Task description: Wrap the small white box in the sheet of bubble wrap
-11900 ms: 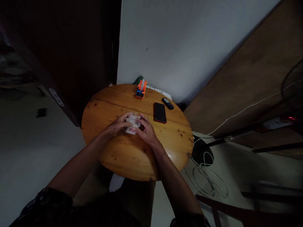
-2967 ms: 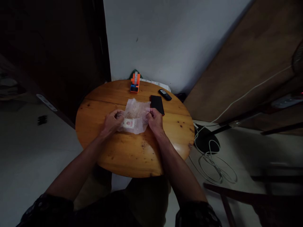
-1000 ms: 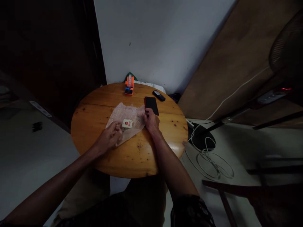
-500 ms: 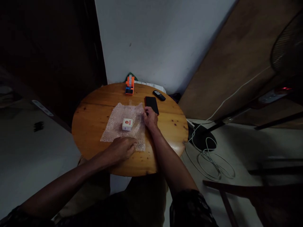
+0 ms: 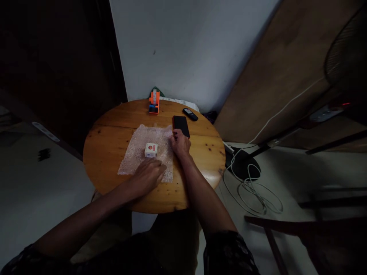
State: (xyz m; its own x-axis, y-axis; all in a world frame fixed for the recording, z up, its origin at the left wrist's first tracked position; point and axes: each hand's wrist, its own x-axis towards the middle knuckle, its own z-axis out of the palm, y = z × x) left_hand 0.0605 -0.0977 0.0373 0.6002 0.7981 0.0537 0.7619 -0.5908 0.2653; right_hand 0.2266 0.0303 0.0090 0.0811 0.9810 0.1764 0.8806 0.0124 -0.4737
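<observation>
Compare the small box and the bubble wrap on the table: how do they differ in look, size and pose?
Look: the small box is white with red print, while the bubble wrap is see-through and bumpy.
Size: the bubble wrap spreads much wider than the small box.
Pose: the bubble wrap lies spread out, whereas the small box sits raised on top of it.
Shared: the round wooden table bears both.
</observation>
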